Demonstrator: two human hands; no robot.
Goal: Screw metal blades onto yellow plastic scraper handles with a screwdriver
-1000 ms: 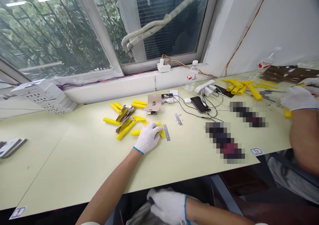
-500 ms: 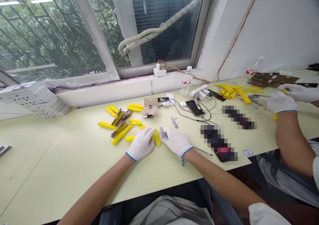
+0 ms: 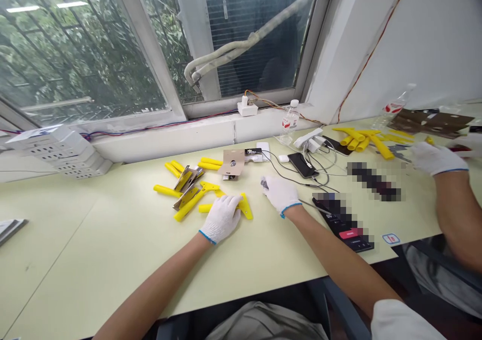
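Observation:
My left hand [image 3: 222,218], in a white glove, lies with fingers closed over a yellow plastic scraper [image 3: 245,207] on the pale table [image 3: 113,259], pressing it down. My right hand [image 3: 280,193], also gloved, rests a little to the right with its fingers curled; a small grey metal blade [image 3: 264,183] shows at its fingertips. A heap of yellow handles and metal scraper parts [image 3: 188,189] lies just left of my left hand.
Behind the hands are a brown card [image 3: 231,161], phones [image 3: 303,164] on tangled cables and a water bottle [image 3: 289,121]. A co-worker's gloved hand [image 3: 437,159] works at the right near more yellow handles [image 3: 363,136]. White boxes [image 3: 60,149] are stacked at the far left.
My right hand came up from below the table edge to the blades, then shifted right and farther back. The loose blade beside the yellow scraper is no longer in sight. My left hand stayed put.

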